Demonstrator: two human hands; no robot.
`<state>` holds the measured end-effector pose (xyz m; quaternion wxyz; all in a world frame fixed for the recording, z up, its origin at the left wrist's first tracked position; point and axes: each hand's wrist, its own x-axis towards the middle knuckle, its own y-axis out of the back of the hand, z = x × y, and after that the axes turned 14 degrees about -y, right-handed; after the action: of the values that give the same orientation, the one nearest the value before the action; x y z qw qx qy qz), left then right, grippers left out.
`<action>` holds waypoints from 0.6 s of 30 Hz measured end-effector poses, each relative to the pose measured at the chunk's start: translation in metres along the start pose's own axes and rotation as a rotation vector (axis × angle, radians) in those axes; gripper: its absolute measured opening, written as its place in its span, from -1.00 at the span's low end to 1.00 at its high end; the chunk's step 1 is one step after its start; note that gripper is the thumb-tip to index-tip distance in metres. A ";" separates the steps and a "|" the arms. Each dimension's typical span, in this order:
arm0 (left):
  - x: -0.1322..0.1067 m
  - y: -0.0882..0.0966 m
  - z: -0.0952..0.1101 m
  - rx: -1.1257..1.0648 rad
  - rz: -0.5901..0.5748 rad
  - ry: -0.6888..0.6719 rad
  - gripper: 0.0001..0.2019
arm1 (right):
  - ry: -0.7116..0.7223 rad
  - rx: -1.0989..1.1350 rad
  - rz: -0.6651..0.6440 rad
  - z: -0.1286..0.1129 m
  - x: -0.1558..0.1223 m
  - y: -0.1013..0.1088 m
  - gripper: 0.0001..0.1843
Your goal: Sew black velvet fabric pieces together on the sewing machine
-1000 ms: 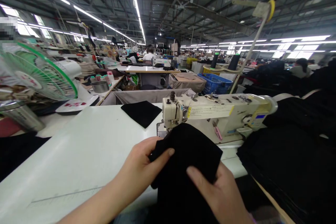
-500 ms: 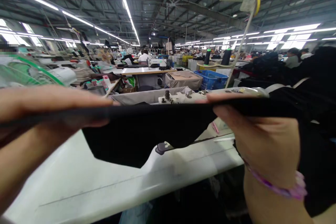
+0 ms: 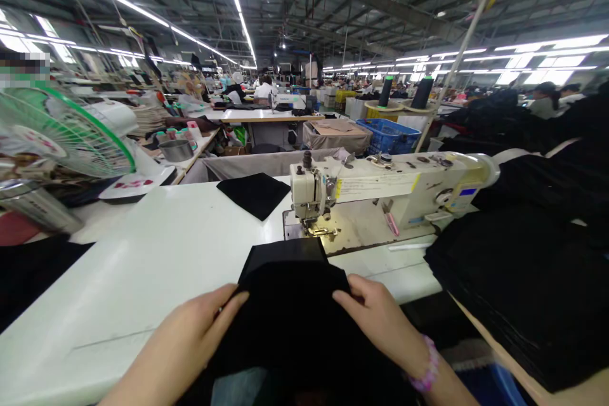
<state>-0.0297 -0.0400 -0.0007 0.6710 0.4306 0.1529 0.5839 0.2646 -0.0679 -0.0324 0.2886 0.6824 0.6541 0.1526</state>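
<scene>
Fabric (image 3: 288,301), matte black, angular, left hand (image 3: 207,317) and right hand (image 3: 375,309) pinching opposite edges, smooth pale tabletop (image 3: 157,247) beyond

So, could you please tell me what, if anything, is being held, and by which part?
A black cloth, by its two side edges: the left hand pinches one, the right hand the other.

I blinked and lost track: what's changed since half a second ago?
The left grip and right grip have come down and closer together, lowering the black cloth that hid most of the sewing machine; both hold it, as then. The other black piece stays on the table.
</scene>
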 end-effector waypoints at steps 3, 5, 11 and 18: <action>0.044 -0.017 -0.017 0.331 -0.144 -0.031 -0.69 | 0.095 -0.108 0.199 0.000 0.043 -0.022 -0.71; 0.065 -0.030 -0.028 0.423 -0.129 -0.032 -0.72 | 0.134 -0.132 0.258 -0.004 0.067 -0.032 -0.79; 0.086 -0.054 -0.058 0.301 -0.074 -0.002 -0.98 | 0.035 -0.101 0.295 -0.008 0.104 -0.054 -0.92; 0.067 -0.048 -0.046 -0.073 0.138 -0.036 -0.91 | 0.042 0.167 0.214 -0.002 0.104 -0.051 -0.91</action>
<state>-0.0128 0.0427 -0.0435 0.6471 0.4259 0.0897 0.6260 0.2331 0.0334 -0.0787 0.1993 0.7665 0.5939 0.1418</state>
